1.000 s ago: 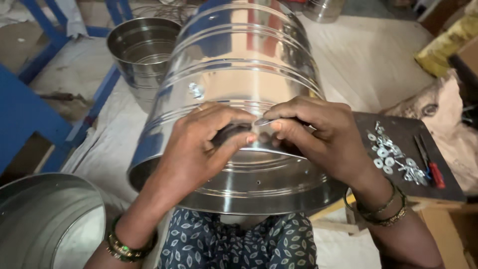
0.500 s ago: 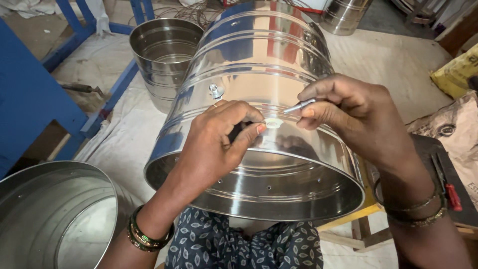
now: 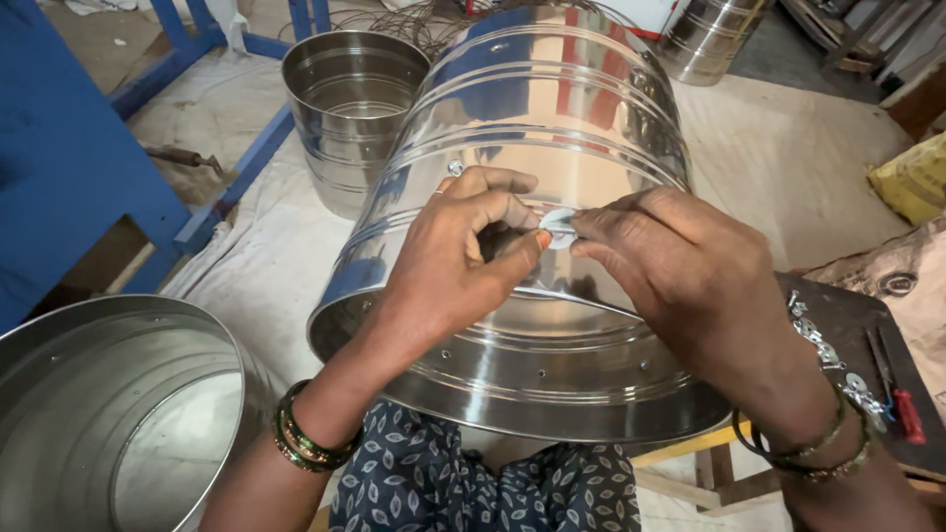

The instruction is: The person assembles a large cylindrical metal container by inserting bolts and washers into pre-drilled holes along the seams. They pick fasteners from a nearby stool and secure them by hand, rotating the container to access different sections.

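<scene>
Steel drum (image 3: 552, 128) sideways, axis away

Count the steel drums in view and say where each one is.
4. A large drum lies on its side under both hands; a smaller drum stands upright behind it, left; an open drum bottom left; one top right. More may be hidden.

A smaller steel drum (image 3: 352, 108) stands upright at upper left, beside a blue metal frame (image 3: 69, 167). An open steel drum (image 3: 108, 414) lies at lower left. A dark tray (image 3: 867, 335) at right carries washers (image 3: 823, 340) and a red-handled tool (image 3: 907, 414).
</scene>
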